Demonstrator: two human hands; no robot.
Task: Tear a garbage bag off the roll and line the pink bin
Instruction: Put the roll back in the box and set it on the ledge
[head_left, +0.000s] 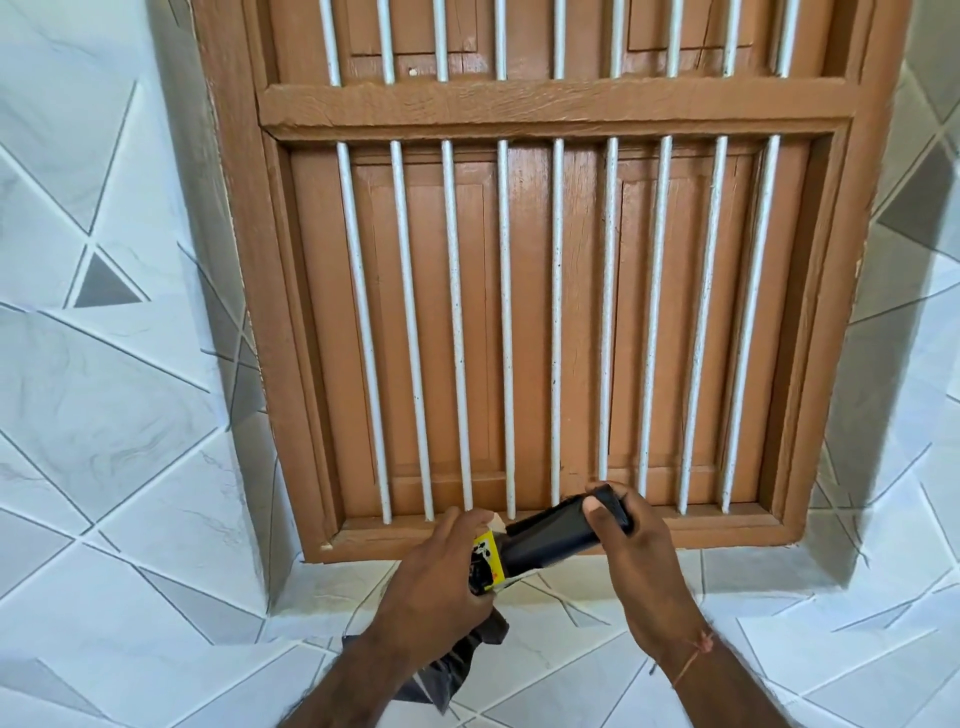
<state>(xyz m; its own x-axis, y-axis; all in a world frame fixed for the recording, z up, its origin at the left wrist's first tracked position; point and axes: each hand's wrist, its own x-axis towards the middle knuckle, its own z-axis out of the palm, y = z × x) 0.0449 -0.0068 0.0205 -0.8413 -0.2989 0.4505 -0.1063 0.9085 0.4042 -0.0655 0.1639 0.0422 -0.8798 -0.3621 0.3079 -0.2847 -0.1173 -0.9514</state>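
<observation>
So the garbage bag roll (550, 535) sits low centre of frame, up off the tiled floor, in front of the barred wooden window. It looks light and slick, with thin floppy film, so I'd pinch close to the perforation. My left hand (436, 577) is wrapped round the yellow-labelled end with a loose black bag (457, 660) dangling below; my right hand (623, 540) is clamped on the other end. No pink bin in sight.

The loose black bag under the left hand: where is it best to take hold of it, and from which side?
Probably grip the crumpled bag just below the left hand, coming from the right side. There it hangs free of the roll, which the right hand holds by its far end.
</observation>
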